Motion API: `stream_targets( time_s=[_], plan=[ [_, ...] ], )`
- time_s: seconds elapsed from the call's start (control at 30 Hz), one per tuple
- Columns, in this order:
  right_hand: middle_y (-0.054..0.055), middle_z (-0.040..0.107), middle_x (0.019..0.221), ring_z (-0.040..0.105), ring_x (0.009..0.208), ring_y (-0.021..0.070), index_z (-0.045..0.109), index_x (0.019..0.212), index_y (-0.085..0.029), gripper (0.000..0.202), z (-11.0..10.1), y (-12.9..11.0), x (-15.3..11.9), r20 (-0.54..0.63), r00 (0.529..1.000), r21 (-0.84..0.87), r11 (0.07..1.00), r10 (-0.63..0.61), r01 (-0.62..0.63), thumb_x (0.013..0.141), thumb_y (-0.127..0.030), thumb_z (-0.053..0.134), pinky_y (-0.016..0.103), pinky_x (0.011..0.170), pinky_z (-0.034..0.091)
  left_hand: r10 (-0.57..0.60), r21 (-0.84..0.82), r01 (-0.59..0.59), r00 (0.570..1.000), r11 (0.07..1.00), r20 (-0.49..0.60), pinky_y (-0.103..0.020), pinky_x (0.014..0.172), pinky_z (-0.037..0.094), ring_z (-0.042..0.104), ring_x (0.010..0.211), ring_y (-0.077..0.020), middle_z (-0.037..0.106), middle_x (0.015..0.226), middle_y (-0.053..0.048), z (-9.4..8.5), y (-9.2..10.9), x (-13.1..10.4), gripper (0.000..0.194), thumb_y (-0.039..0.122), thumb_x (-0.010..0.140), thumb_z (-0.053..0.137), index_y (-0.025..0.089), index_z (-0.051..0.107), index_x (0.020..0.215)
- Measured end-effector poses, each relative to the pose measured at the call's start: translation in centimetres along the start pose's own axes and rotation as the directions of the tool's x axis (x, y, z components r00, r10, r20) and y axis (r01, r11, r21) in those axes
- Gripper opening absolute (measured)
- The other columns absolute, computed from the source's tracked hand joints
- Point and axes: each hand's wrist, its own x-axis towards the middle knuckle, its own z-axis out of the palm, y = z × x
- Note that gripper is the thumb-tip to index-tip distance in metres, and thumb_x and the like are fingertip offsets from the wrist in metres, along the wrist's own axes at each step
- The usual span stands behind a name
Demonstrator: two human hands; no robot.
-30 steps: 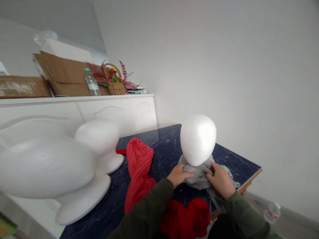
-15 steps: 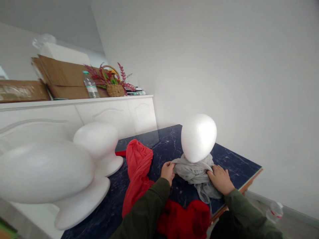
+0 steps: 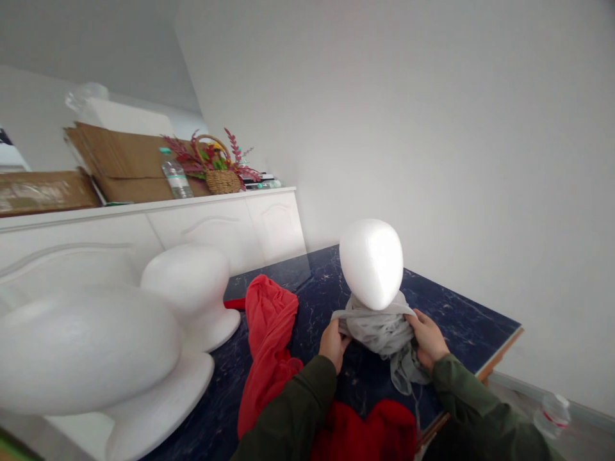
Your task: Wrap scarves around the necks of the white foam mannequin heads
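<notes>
A white foam head stands on a dark blue marbled table. A grey scarf is bunched around its neck, with an end trailing down toward the table's near edge. My left hand grips the scarf's left side. On the scarf's right side, my right hand holds the cloth. Both arms are in dark green sleeves.
Two more white foam heads stand at the left. An orange-red scarf and a darker red cloth lie on the table. A white cabinet behind holds cardboard, a water bottle and a flower basket. Another bottle lies on the floor.
My hands spread apart along the grey scarf, then drew in again, pulling a band of it up tight under the foam head. The view shifted slightly.
</notes>
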Motion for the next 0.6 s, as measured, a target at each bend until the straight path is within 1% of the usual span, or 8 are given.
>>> stream_targets(
  time_s=[0.13,0.2,0.3,0.33,0.4,0.47,0.53,0.6],
  plan=[
    [0.011,0.071,0.093,0.065,0.092,0.032,0.062,0.107,-0.022,0.047,0.6,0.0,1.2,-0.049,0.987,0.147,0.979,0.151,-0.142,0.066,-0.042,0.057,0.042,0.072,0.056,-0.051,-0.086,0.05,0.999,0.995,-0.01,-0.029,0.075,0.052,0.064,0.087,-0.016,0.068,0.094,-0.005,0.0,0.2,0.1,0.019,0.03,0.081,0.048,0.018,0.062,0.084],
    [0.012,0.071,0.09,0.066,0.09,0.0312,0.063,0.104,-0.02,0.042,1.0,-0.3,1.6,0.044,0.971,0.174,0.956,0.234,-0.238,0.068,-0.041,0.055,0.042,0.072,0.055,-0.067,-0.136,0.065,0.998,0.989,-0.011,-0.029,0.075,0.052,0.064,0.086,-0.0161,0.068,0.095,-0.006,-0.1,0.3,0.2,0.019,0.031,0.082,0.048,0.018,0.062,0.084],
    [0.014,0.071,0.084,0.067,0.087,0.0293,0.065,0.098,-0.017,0.039,1.6,-0.7,2.0,0.245,0.883,0.127,0.89,0.4,-0.438,0.075,-0.044,0.05,0.043,0.073,0.054,-0.084,-0.154,0.087,0.996,0.984,0.025,-0.029,0.078,0.052,0.064,0.091,-0.0174,0.068,0.099,-0.007,-0.4,0.4,0.5,0.022,0.034,0.083,0.048,0.018,0.063,0.086],
    [0.015,0.071,0.082,0.067,0.087,0.0289,0.065,0.097,-0.016,0.04,1.8,-0.7,2.1,0.286,0.859,0.1,0.879,0.424,-0.467,0.076,-0.045,0.048,0.043,0.073,0.053,-0.087,-0.154,0.091,0.996,0.984,0.037,-0.03,0.08,0.051,0.064,0.094,-0.0177,0.067,0.103,-0.007,-0.5,0.5,0.6,0.023,0.034,0.083,0.047,0.018,0.063,0.087],
    [0.015,0.07,0.081,0.068,0.086,0.0282,0.066,0.094,-0.015,0.041,2.4,-0.4,2.8,0.314,0.863,0.057,0.899,0.396,-0.434,0.079,-0.047,0.045,0.042,0.074,0.053,-0.079,-0.145,0.084,0.996,0.986,0.043,-0.031,0.086,0.049,0.061,0.101,-0.0182,0.065,0.11,-0.007,-0.8,0.6,0.8,0.025,0.034,0.084,0.046,0.019,0.063,0.092],
    [0.014,0.07,0.081,0.067,0.087,0.0276,0.066,0.093,-0.016,0.041,3.1,0.0,4.4,0.3,0.898,0.033,0.937,0.322,-0.347,0.079,-0.049,0.045,0.041,0.075,0.053,-0.064,-0.109,0.065,0.998,0.992,0.016,-0.033,0.093,0.045,0.058,0.11,-0.0191,0.063,0.116,-0.007,-1.0,0.6,1.0,0.026,0.033,0.084,0.045,0.02,0.062,0.098],
    [0.013,0.07,0.079,0.067,0.086,0.0272,0.066,0.093,-0.016,0.043,3.8,0.4,7.0,0.221,0.959,-0.007,0.983,0.18,-0.183,0.08,-0.051,0.045,0.039,0.074,0.053,-0.058,-0.062,0.057,0.998,0.996,-0.022,-0.035,0.098,0.041,0.052,0.118,-0.0206,0.059,0.124,-0.009,-1.1,0.5,1.0,0.029,0.031,0.083,0.048,0.02,0.059,0.107],
    [0.012,0.07,0.076,0.068,0.083,0.0268,0.065,0.094,-0.017,0.044,4.4,0.5,10.5,0.123,0.992,-0.07,0.997,0.0,0.008,0.082,-0.053,0.044,0.037,0.073,0.054,-0.058,-0.036,0.056,0.997,0.998,-0.046,-0.035,0.099,0.04,0.047,0.124,-0.0221,0.053,0.131,-0.011,-1.2,0.2,1.0,0.034,0.029,0.081,0.053,0.02,0.055,0.114]
  ],
)
